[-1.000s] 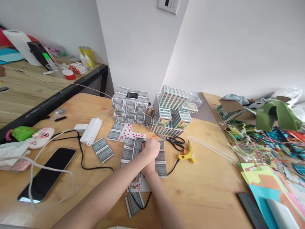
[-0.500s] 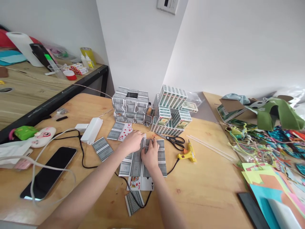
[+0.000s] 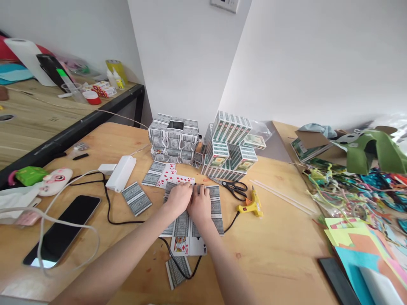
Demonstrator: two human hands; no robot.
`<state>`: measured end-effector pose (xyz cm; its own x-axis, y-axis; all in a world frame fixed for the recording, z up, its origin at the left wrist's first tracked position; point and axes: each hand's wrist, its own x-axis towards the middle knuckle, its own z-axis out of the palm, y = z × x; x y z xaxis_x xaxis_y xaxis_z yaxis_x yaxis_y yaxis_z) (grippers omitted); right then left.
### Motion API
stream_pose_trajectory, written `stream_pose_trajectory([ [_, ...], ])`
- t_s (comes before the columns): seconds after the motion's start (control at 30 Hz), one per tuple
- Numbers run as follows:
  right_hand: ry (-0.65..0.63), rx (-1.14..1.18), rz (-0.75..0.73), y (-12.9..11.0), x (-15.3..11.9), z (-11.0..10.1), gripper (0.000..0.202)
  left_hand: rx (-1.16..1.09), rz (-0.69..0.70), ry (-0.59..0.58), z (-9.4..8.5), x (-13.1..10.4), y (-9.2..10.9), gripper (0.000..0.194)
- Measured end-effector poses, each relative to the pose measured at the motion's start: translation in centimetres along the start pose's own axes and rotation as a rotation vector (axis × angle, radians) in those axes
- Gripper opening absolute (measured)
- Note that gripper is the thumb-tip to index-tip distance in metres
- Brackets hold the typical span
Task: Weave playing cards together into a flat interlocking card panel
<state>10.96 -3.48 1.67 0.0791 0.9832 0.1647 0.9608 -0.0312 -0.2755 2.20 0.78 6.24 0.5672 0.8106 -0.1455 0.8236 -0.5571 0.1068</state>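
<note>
My left hand (image 3: 179, 197) and my right hand (image 3: 200, 206) lie side by side on the upper part of a panel of overlapping grey-backed playing cards (image 3: 215, 206). The left fingers are curled, and what is under them is hidden. My right fingers are slightly spread and press down on the cards. A king of diamonds (image 3: 180, 245) and a black ace (image 3: 197, 246) stick out below the panel. Beyond the left hand are face-up diamond cards (image 3: 165, 174). Loose card pieces lie at the left (image 3: 136, 198) and near the front (image 3: 178, 272).
Behind stand a folded-card structure (image 3: 174, 140) and stacked card boxes (image 3: 227, 146). Black scissors (image 3: 234, 189) and a yellow glue gun (image 3: 252, 204) lie right. A white power strip (image 3: 121, 173), phone (image 3: 63, 231) and cables are left. Coloured paper (image 3: 359, 250) is far right.
My left hand has moved slightly down and left against the right hand, uncovering more of the face-up diamond cards. My right hand stays on the panel. The view has shifted slightly.
</note>
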Motion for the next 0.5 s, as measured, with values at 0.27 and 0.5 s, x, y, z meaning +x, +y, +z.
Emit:
stream_pose_trajectory([
  [0.27,-0.101,-0.230,0.000,-0.6,0.1,-0.2,0.040,0.104,-0.049,0.058,1.4,-1.0,1.0,0.037],
  [0.5,-0.195,-0.324,-0.042,-1.3,1.0,-1.5,0.045,0.008,0.001,-0.044,0.7,0.4,-0.4,0.036],
])
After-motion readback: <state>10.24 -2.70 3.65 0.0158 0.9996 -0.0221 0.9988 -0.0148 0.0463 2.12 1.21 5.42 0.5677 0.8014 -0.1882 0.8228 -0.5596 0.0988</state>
